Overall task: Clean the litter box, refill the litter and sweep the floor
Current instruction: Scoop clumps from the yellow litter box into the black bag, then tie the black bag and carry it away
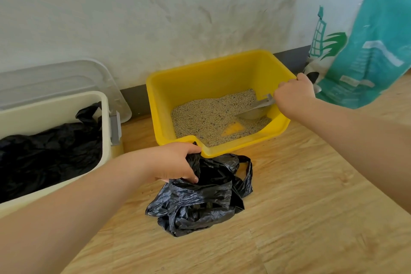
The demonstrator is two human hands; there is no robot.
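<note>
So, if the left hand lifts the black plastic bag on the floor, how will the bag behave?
The black plastic bag looks thin and crumpled, so it will probably sag and fold rather than hold its shape. It lies slumped and nearly flat, which suggests it is light. The left hand grips only one edge, so its mouth may hang shut unless held open.

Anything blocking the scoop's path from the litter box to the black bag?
Nothing visible. Only the yellow box's low front rim lies between the scoop and the black bag, which the left hand grips.
</note>
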